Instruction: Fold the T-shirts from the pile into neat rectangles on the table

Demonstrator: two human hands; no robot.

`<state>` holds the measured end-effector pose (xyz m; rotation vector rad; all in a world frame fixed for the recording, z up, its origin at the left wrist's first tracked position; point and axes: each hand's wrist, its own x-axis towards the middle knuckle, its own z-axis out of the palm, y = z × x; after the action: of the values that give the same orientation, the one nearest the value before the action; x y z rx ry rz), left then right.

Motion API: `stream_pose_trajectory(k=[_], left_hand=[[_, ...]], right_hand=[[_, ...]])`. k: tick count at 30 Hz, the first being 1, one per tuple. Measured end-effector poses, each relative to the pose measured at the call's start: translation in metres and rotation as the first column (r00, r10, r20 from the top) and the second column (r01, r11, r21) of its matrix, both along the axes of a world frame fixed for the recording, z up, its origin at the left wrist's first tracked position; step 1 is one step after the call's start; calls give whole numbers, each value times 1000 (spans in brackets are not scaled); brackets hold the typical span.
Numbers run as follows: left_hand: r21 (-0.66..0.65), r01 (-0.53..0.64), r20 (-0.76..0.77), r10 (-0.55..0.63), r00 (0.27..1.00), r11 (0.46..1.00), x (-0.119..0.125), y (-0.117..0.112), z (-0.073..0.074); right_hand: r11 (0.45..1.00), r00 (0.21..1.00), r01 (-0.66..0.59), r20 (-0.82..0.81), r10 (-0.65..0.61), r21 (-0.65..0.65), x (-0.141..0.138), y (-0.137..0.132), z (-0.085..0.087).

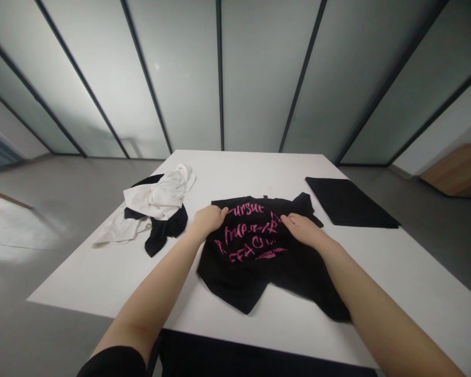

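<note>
Okay, from my remote seat on the head camera, the left hand (pixel 209 220) sits on the shirt's left edge, its fingers loosely together and curled slightly over the cloth; I can't tell whether they're pinching it or only resting there. The right hand (pixel 304 231) lies open and nearly flat, fingers extended toward the left hand, on the upper right of the same garment.

Under both hands is a rumpled black T-shirt (pixel 251 262) with pink lettering, spread in front of the person and between the arms. Its long axis runs from the far edge toward the near side, slanting to the person's right. The right arm is nearer its lower right corner, which reaches close to the table's near edge, while a sleeve-like flap sticks up beyond the right hand.

Open white table (pixel 102 283) lies on the near left, and there is a narrower strip along the near right. Left of the shirt, a white garment (pixel 159 198) lies tangled with a black garment (pixel 167 228), just apart from the left hand. To the far right, a flat black cloth (pixel 349 201) sits well squared near the table's edge, with a gap between it and the shirt. Frosted glass partitions (pixel 259 78) stand beyond the grey floor (pixel 58 209).
</note>
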<state>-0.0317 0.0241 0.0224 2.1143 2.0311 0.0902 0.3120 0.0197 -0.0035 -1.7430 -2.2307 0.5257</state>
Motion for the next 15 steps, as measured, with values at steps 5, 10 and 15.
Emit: stream_pose_trajectory(k=[5, 10, 15], left_hand=[[-362, 113, -69, -148, 987, 925, -12, 16, 28], [-159, 57, -60, -67, 996, 986, -24, 53, 24], [-169, 14, -41, -21, 999, 985, -24, 66, 8]], right_hand=[[862, 975, -212, -36, 221, -460, -16, -20, 41], [760, 994, -90, -104, 29, -644, -28, -8, 63], [965, 958, 109, -234, -166, -239, -22, 29, 47]])
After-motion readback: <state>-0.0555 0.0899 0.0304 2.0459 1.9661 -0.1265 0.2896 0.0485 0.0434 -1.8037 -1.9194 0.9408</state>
